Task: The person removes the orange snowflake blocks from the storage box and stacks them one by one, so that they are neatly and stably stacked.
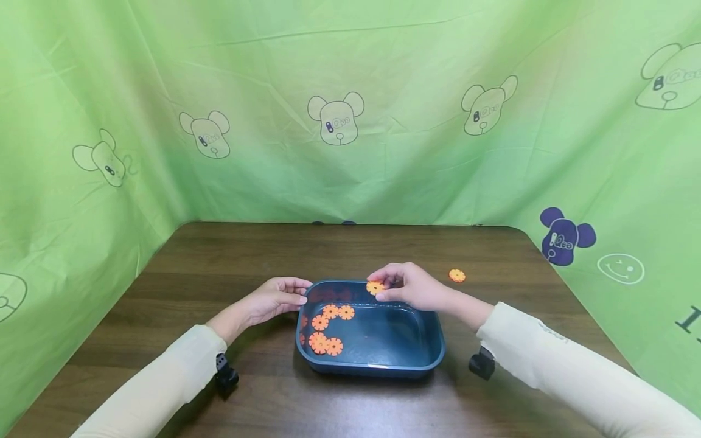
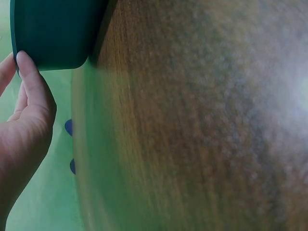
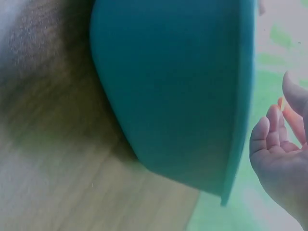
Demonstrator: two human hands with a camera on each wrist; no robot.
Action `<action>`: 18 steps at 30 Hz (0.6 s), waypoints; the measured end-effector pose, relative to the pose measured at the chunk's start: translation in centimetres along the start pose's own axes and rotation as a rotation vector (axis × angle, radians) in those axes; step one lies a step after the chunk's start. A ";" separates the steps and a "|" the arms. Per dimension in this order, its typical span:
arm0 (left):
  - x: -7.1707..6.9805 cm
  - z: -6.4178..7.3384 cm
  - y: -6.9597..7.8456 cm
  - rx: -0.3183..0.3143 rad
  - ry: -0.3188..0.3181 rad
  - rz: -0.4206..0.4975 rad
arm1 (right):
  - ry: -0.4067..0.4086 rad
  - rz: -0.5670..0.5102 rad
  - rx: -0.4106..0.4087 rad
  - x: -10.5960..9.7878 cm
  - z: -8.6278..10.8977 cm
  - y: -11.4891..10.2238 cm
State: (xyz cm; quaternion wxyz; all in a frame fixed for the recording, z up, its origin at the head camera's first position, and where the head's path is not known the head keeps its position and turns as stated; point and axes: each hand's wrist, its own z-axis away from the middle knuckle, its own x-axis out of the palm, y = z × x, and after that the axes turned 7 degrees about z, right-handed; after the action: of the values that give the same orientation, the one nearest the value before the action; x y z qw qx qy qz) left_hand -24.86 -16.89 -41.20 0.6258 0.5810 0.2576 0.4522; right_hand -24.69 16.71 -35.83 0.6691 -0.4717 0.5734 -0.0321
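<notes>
Right hand (image 1: 413, 289) pinching an orange flower-shaped disc (image 1: 375, 288) above the far side of a dark blue rectangular basin (image 1: 378, 367).
Thumb and fingers close on the disc's edge, while the left hand (image 1: 274, 301) — thumb outside, fingers opposite — pinches the basin's rim near its far left corner. Inside, a curved cluster of matching discs (image 1: 334, 347) lies along the left part of the floor, some touching. A lone disc (image 1: 457, 275) lies on the wooden table (image 1: 361, 404), beyond the right forearm — well apart from the basin.
</notes>
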 end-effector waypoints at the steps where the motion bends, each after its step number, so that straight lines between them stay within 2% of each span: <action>1: 0.0 0.0 0.0 0.000 0.001 0.000 | 0.007 0.000 0.005 -0.2 0.1 0.0; 13: 0.1 0.1 0.1 -0.008 0.009 0.006 | 0.102 -0.064 0.074 -3.2 0.9 1.0; 18: 0.2 0.1 0.2 -0.008 0.009 0.002 | 0.150 -0.083 0.084 -4.1 1.1 2.1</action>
State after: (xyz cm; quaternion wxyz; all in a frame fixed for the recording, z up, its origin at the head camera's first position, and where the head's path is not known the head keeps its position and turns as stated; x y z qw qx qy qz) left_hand -24.72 -16.82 -40.98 0.6265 0.5767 0.2579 0.4564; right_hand -26.25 20.94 -34.37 0.6418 -0.4626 0.5999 -0.1191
